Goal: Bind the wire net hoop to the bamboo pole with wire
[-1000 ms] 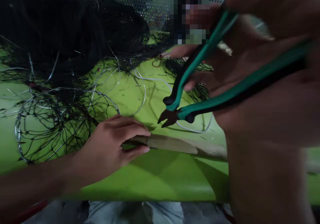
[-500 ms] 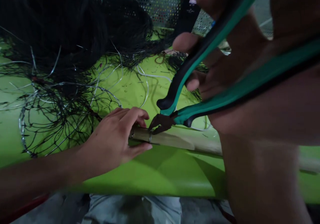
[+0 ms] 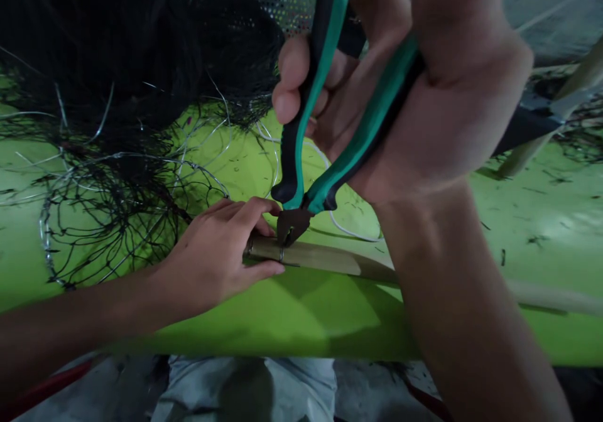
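While the left hand [image 3: 214,255] is pinning the near end of a wooden stick [image 3: 325,260] to the green table [image 3: 292,321], its fingers curled and pinching the stick, the right hand [image 3: 414,89] is squeezing the green-handled pliers [image 3: 325,127], fingers wrapped tight around both grips. The plier tips are biting a thin wire band [image 3: 282,254] ringing the stick just beyond the left fingertips. Judging by this, the band is sitting in place and is being tightened or clipped; black netting [image 3: 117,64] and loose wire loops [image 3: 117,215], lying past the left knuckles, are waiting unattached.
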The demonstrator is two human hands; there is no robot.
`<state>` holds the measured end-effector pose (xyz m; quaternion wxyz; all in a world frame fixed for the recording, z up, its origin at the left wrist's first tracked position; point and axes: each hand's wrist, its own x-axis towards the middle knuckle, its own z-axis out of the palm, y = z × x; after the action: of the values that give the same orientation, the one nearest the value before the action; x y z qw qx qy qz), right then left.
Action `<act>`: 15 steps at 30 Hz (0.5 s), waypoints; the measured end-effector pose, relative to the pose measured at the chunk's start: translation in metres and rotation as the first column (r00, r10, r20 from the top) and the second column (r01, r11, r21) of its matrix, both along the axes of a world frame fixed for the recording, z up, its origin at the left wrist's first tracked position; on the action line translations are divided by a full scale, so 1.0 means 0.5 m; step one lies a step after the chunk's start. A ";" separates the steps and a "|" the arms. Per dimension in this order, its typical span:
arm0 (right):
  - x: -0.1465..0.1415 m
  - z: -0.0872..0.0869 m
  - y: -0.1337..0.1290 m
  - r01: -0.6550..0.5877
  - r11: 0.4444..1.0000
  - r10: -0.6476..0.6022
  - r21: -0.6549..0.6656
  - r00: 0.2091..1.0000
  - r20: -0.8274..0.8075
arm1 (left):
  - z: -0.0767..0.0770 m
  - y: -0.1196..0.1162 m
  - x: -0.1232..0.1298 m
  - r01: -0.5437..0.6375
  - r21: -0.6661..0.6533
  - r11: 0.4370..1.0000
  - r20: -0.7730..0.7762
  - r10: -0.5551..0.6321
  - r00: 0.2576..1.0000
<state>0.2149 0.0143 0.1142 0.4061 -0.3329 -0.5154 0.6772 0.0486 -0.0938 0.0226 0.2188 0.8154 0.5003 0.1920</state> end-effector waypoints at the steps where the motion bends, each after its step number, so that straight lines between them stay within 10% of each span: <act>1: -0.008 -0.002 0.005 -0.012 1.000 0.012 -0.001 1.000 -0.007 | 0.000 0.000 0.001 -0.004 0.006 1.000 0.000 0.004 1.000; 11: -0.026 -0.044 -0.002 -0.117 0.889 0.227 0.443 0.952 -0.206 | -0.001 0.000 0.004 -0.007 0.052 0.999 -0.041 0.009 0.999; 15: 0.006 -0.032 -0.007 -0.146 0.916 0.185 0.373 0.980 -0.071 | -0.003 -0.002 0.003 -0.001 0.057 0.998 -0.048 0.004 0.999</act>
<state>0.2179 0.0106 0.0984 0.4284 -0.1707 -0.6367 0.6180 0.0500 -0.0948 0.0213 0.1833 0.8251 0.5007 0.1869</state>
